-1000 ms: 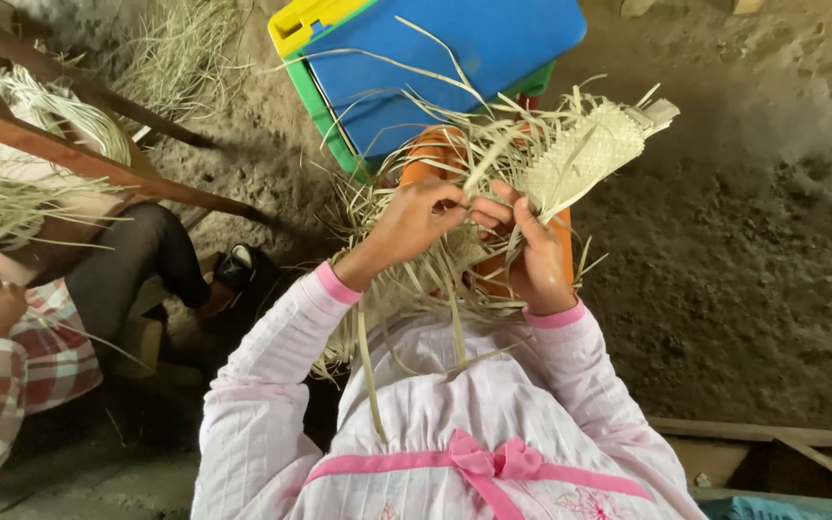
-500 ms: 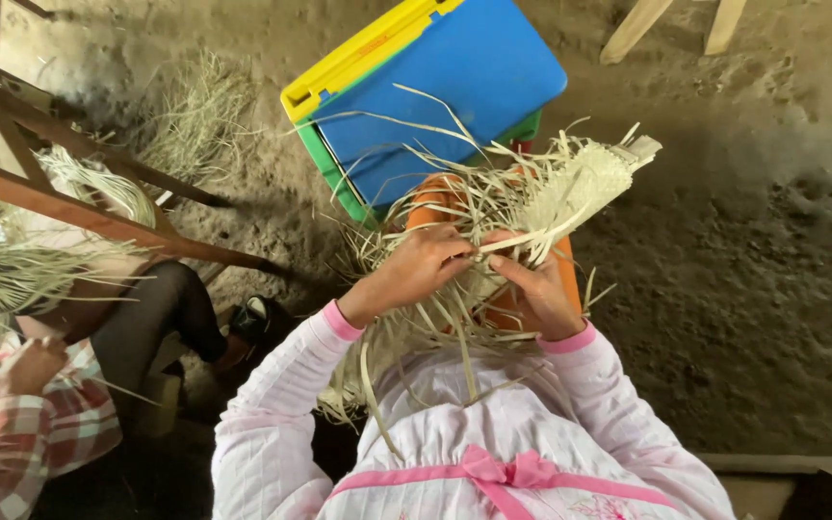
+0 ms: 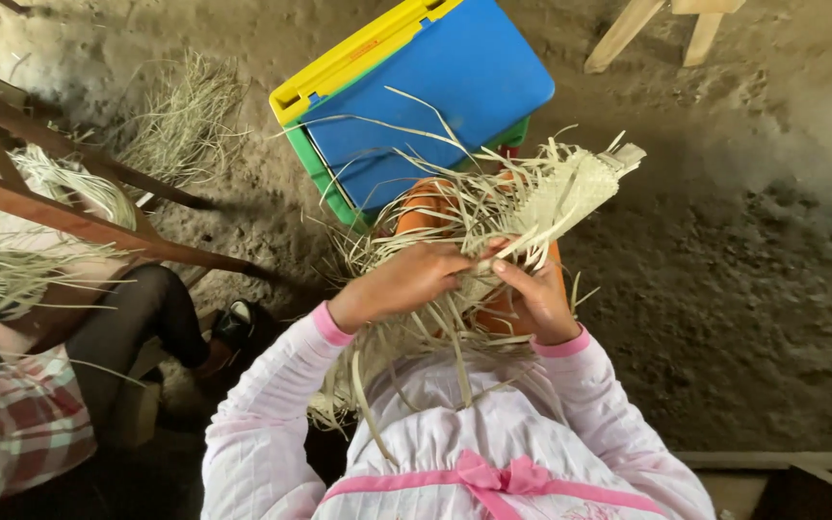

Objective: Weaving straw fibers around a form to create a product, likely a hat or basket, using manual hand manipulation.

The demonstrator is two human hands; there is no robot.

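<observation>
Woven strip: a pale, flat band of plaited straw (image 3: 570,193), slanting up to the right from the hands, its far end frayed; it lies over the person's lap, above the dirt floor.
Loose straw: long thin strands (image 3: 406,279) fan out from the band's lower end and hang down over the white and pink dress (image 3: 474,453).
Left hand: the left hand (image 3: 406,282) has its grip closed over strands at the band's lower end.
Right hand: the right hand (image 3: 530,294) pinches the band's edge, fingers together on it.
Hard to make out: the weave under the hands is covered; the orange shape (image 3: 426,207) beneath the straw is mostly hidden.
Floor: bare, lumpy grey-brown dirt (image 3: 743,289).
Around: a blue, yellow and green plastic case (image 3: 435,87) just beyond the hands; wooden bars (image 3: 79,221) and straw bundles at left; another person in a checked sleeve (image 3: 12,433), cut off by the edge.
</observation>
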